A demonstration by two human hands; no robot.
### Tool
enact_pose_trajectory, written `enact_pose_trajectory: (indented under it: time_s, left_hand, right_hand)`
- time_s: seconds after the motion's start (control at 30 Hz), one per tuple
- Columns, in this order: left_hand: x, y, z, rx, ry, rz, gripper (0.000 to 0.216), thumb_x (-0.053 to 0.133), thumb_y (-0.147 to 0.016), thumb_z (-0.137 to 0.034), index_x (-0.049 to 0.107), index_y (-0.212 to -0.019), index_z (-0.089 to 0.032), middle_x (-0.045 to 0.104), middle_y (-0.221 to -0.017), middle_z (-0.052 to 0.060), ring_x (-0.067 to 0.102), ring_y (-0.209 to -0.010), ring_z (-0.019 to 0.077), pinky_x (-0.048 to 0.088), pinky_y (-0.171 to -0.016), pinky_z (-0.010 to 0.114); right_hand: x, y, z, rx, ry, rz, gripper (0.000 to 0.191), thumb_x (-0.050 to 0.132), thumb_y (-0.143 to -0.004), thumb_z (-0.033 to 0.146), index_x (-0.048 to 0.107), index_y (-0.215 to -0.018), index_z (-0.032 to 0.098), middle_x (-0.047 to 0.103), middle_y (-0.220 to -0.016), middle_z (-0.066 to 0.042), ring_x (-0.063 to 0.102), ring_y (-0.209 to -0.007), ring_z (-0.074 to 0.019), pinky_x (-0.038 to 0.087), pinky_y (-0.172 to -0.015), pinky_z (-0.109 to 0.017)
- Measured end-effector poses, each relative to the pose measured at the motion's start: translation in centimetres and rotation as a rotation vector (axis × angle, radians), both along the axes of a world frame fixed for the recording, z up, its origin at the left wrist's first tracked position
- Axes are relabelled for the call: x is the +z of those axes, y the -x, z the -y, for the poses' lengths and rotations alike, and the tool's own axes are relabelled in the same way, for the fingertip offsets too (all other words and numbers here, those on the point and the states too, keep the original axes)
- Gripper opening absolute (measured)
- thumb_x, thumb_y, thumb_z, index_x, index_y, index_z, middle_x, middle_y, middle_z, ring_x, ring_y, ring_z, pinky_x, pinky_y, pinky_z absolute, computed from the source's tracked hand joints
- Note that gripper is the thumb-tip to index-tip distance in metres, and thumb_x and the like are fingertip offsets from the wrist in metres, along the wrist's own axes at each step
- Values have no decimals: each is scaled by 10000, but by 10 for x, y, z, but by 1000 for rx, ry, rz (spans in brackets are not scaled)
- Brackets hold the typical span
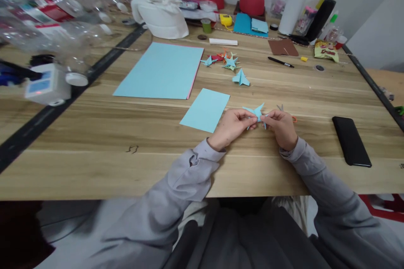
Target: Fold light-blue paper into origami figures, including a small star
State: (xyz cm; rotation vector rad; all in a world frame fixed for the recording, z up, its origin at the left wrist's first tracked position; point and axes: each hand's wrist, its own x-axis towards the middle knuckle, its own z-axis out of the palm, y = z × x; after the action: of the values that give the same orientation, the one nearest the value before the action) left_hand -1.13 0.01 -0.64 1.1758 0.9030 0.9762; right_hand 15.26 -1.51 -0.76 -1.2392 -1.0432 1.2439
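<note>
A small light-blue folded paper figure (257,113) with pointed tips is held just above the wooden table (126,134). My left hand (232,127) pinches its left side with closed fingers. My right hand (282,128) pinches its right side, fingers also closed. A small light-blue paper sheet (205,109) lies flat just left of my left hand. Scissors (288,114) lie partly hidden behind my right hand.
A large light-blue sheet (162,71) lies further back on the left. Several finished folded paper figures (232,65) sit behind. A black phone (351,141) lies at right, a pen (280,62) beyond. Plastic bottles (47,12) crowd the far left; a paper-towel roll (293,8) stands at back.
</note>
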Motion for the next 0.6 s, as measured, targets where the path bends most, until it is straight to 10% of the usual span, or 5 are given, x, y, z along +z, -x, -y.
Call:
enact_pose_trajectory:
  time_s: [0.6]
  left_hand:
    - [7, 1, 1, 23, 204, 104, 108, 775, -667, -140, 707, -744, -107, 687, -620, 29, 625, -548, 110, 436, -553, 219]
  right_hand:
    - [4, 1, 1, -16, -9, 56, 418, 911, -484, 420, 566, -544, 192, 580, -457, 39, 490, -431, -83, 378, -462, -230]
